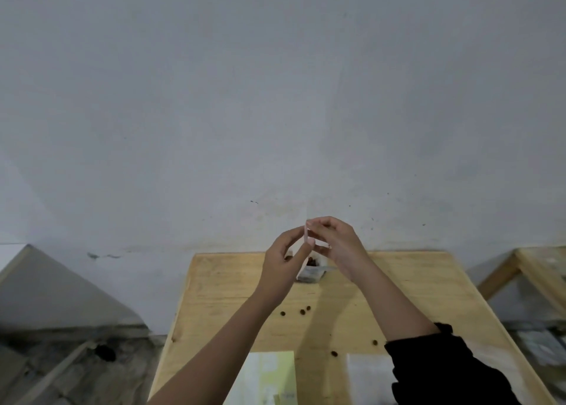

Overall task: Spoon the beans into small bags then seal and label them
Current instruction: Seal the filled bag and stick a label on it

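Both hands are raised above the far end of the wooden table [413, 288]. My left hand [283, 260] and my right hand [337, 242] together pinch a thin, pale bag edge [306, 234] seen edge-on between the fingertips. Below and behind the hands sits a clear container [311, 273] holding dark beans. A few loose beans [303, 311] lie scattered on the tabletop. The rest of the bag is too thin and blurred to make out.
A pale yellow-green sheet [269, 377] and a whitish sheet [367, 374] lie at the table's near edge. A grey wall rises behind. Another wooden frame [520, 267] stands at the right, and rubble covers the floor at the left [76, 368].
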{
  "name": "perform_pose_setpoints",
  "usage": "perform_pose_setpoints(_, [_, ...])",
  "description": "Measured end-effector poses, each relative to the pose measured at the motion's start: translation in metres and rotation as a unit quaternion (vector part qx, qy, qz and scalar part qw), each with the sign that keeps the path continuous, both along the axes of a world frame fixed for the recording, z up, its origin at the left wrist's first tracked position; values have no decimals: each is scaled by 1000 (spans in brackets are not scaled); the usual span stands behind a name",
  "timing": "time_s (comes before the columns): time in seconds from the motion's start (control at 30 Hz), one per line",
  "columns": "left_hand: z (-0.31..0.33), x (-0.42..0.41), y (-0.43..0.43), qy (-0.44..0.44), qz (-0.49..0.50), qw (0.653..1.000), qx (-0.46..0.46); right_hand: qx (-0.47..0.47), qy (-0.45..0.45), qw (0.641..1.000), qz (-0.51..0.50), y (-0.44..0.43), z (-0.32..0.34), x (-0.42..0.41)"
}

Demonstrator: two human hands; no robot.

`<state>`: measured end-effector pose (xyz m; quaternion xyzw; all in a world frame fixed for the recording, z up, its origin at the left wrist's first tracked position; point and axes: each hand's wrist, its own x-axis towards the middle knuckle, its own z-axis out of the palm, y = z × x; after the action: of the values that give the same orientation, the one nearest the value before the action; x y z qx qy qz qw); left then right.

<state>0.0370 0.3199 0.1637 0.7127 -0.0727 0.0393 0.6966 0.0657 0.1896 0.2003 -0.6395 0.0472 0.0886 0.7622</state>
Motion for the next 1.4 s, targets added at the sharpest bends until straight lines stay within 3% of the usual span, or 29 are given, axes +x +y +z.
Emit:
perform_pose_setpoints(0.63, [-4,3,-11,-11,50,999,-2,-7,18,1000,19,-10,0,6])
perform_pose_setpoints(0.77, [-2,2,-3,-12,76,997,5,-53,6,999,7,2,0,4])
perform_pose_setpoints(1.0, [-5,3,0,-51,89,993,65,-248,-92,963,-46,18,1,7])
perform_pose_setpoints(1.23, [-2,8,0,-45,105,989,94,-270,-105,955,-56,22,-1,4])
perform_pose_setpoints(1.4, [-1,13,1,-87,108,976,170,-247,-101,961,-76,24,-3,6])
